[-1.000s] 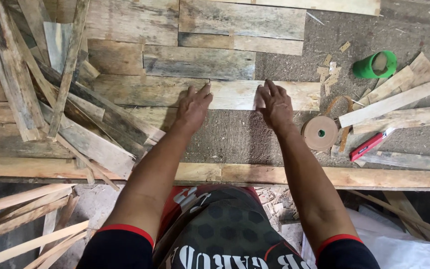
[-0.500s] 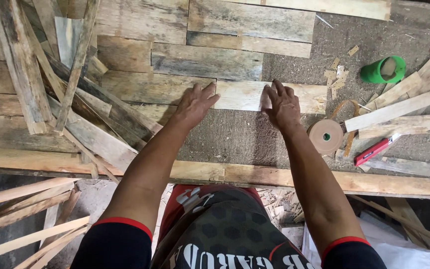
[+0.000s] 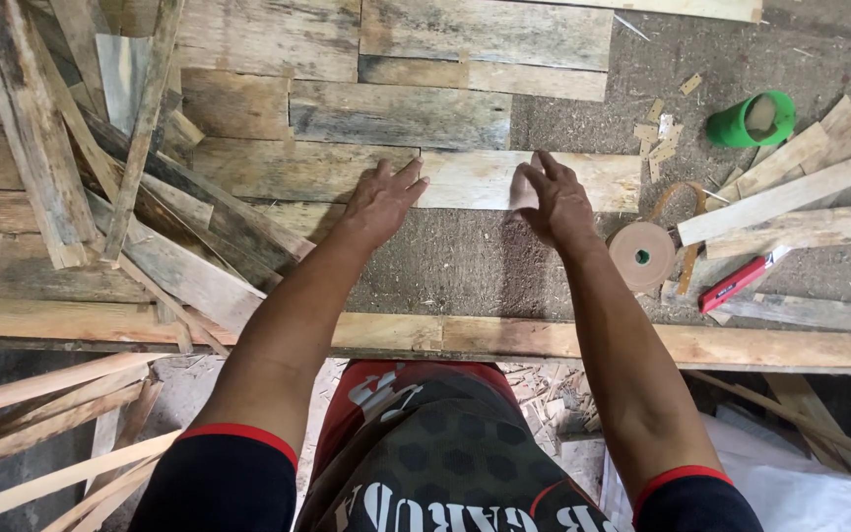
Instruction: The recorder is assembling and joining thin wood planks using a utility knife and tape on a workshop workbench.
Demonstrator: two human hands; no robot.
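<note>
A pale short wooden plank [image 3: 485, 179] lies flat on the grey surface, in line with the weathered planks laid to its left and behind it. My left hand [image 3: 383, 200] rests flat with its fingers spread at the plank's left end, the fingertips on the wood. My right hand [image 3: 555, 197] is lifted slightly over the plank's right part, fingers apart and holding nothing.
A heap of loose weathered slats [image 3: 100, 167] lies at the left. To the right are a brown tape roll [image 3: 642, 255], a red utility knife [image 3: 736, 283], a green tape roll [image 3: 752, 119] and several pale offcuts [image 3: 775, 202]. A long board [image 3: 760, 345] edges the front.
Both hands have stayed at the pale plank. My right hand has lifted off the wood and its fingers have loosened. The view has shifted a little.
</note>
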